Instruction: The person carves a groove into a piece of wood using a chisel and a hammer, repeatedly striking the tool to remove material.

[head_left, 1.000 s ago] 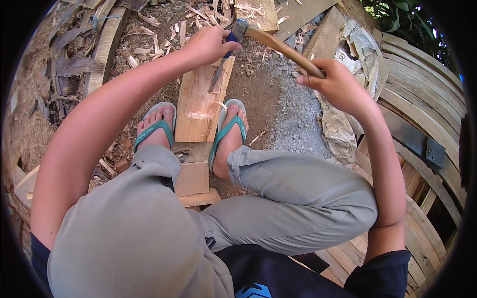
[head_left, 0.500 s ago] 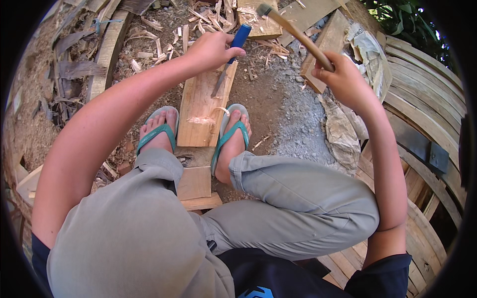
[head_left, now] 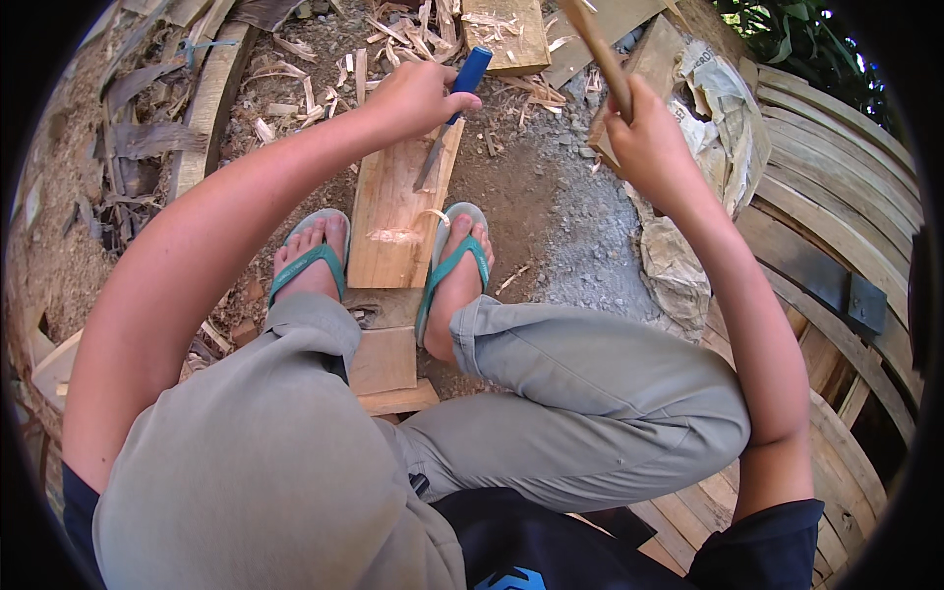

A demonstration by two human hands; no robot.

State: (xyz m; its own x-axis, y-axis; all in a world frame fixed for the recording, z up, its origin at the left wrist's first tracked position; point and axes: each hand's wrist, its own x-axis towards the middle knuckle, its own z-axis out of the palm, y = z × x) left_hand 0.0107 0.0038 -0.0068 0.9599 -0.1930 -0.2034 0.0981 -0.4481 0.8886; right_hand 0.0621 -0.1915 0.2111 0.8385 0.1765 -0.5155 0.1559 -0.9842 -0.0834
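Note:
My left hand (head_left: 425, 98) is closed around a chisel (head_left: 471, 75) with a blue handle. Its narrow metal blade slants down onto a pale wooden block (head_left: 390, 264) that lies between my sandalled feet. Near the block's close end is a rough, freshly cut patch (head_left: 393, 236), and a thin curled shaving (head_left: 436, 215) stands at its right edge. Raised to the right, my right hand (head_left: 649, 140) grips the wooden handle of a hammer (head_left: 602, 61). The hammer's head lies beyond the upper edge of the picture.
More wood pieces (head_left: 385, 360) lie under the block's near end. Wood shavings (head_left: 403, 39) litter the ground beyond it, beside another timber block (head_left: 506, 39). A crumpled sack (head_left: 678, 275) and stacked planks (head_left: 836, 177) are at the right. A long beam (head_left: 211, 108) lies at the left.
My right hand has moved up and slightly left with the hammer, taking its head out of the picture. My left hand and the chisel have stayed nearly in place on the block.

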